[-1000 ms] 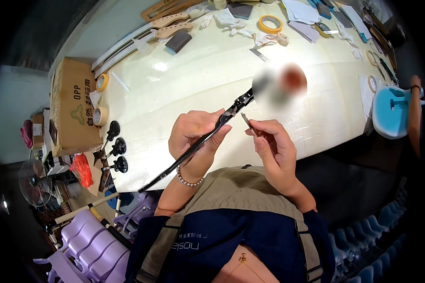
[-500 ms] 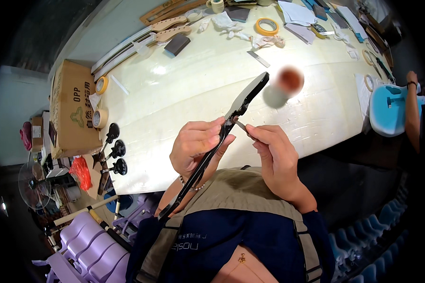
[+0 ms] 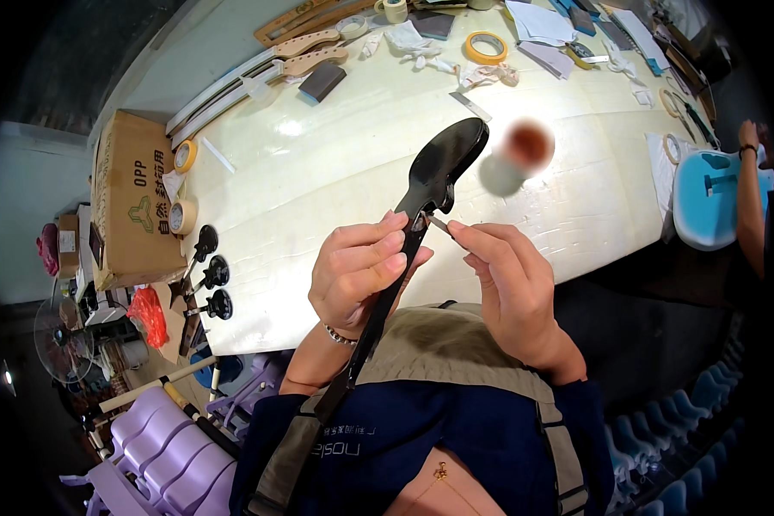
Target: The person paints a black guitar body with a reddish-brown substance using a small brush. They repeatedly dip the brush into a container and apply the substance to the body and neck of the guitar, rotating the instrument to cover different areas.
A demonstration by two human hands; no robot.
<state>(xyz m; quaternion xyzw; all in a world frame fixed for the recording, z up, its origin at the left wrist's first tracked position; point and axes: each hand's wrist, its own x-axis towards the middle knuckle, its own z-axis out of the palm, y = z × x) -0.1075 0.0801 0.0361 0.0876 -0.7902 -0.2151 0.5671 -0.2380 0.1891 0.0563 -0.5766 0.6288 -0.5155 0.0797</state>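
My left hand (image 3: 357, 271) is closed round the neck of a glossy black guitar-shaped piece (image 3: 445, 156). Its rounded, notched head points away from me over the table, and the long neck runs down past my left wrist to my chest. Between the thumb and fingers of my right hand (image 3: 512, 279) is a thin, flat grey blade-like tool (image 3: 439, 225). The tool's tip meets the piece at the notch where neck and head join, just beyond my left fingertips. A pale patch shows there.
Three similar black pieces (image 3: 216, 271) jut over the table's left edge beside a cardboard box (image 3: 138, 198). Farther off are a dark block (image 3: 322, 81), a yellow tape roll (image 3: 486, 48) and a metal strip (image 3: 470, 106). Right, another person's arm (image 3: 751, 189) reaches over a blue stool (image 3: 705, 206).
The black piece has rolled in my left hand, so its broad glossy face now shows instead of its edge. The tool stays at the notch in my right hand.
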